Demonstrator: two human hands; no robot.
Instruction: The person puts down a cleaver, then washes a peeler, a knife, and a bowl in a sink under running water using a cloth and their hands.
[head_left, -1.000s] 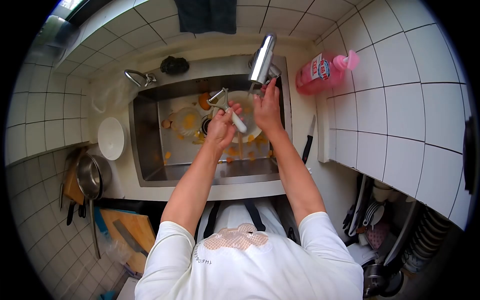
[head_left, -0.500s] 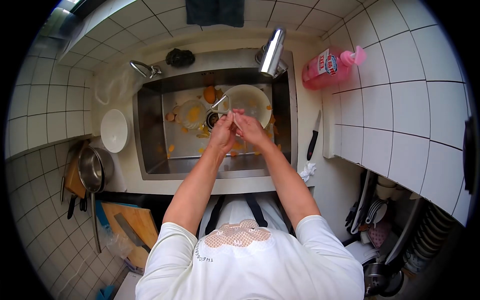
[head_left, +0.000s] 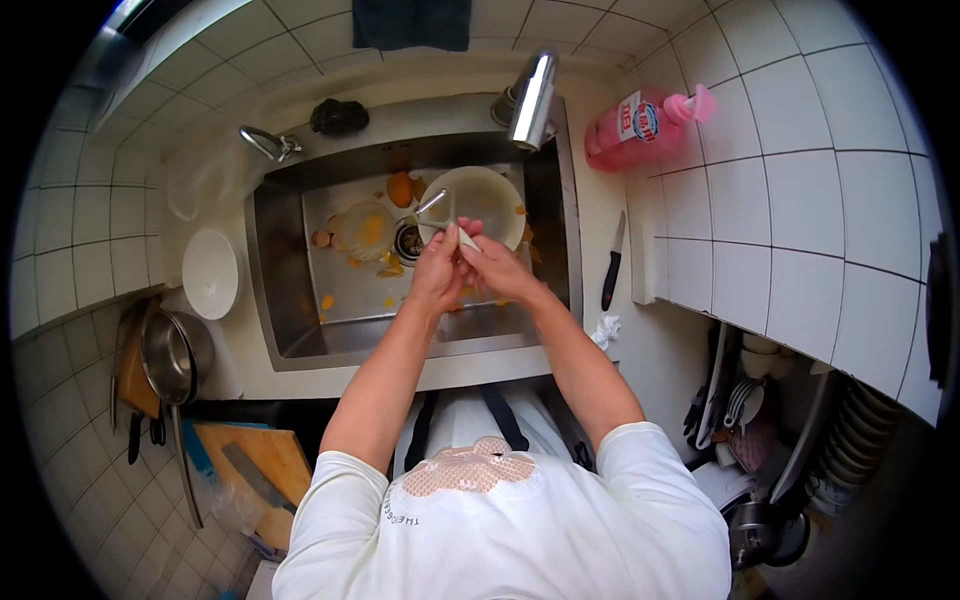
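Note:
Over the sink (head_left: pixel 360 298), both hands are close together on a Y-shaped peeler (head_left: pixel 432 204), whose metal blade points up and left. My left hand (head_left: pixel 437 268) is closed round the handle's lower part. My right hand (head_left: pixel 500 270) is pinched against the pale handle from the other side. Just beyond the fingers lies a large white bowl (head_left: pixel 485 195). To the left sit a clear bowl (head_left: pixel 367 230) with yellow-orange bits in it and a round orange piece (head_left: pixel 400 189). The palms' inner sides are hidden.
Orange peelings (head_left: pixel 391 269) lie scattered round the drain (head_left: pixel 409 243). A chrome faucet (head_left: pixel 532 100) reaches over the back rim. On the right counter are a black-handled knife (head_left: pixel 613 265) and a pink soap bottle (head_left: pixel 640 130). A white bowl (head_left: pixel 212 274) stands on the left.
The whole view has shifted slightly left. Both hands stay together on the peeler, which has turned a little, and more of the pale handle shows between the fingers.

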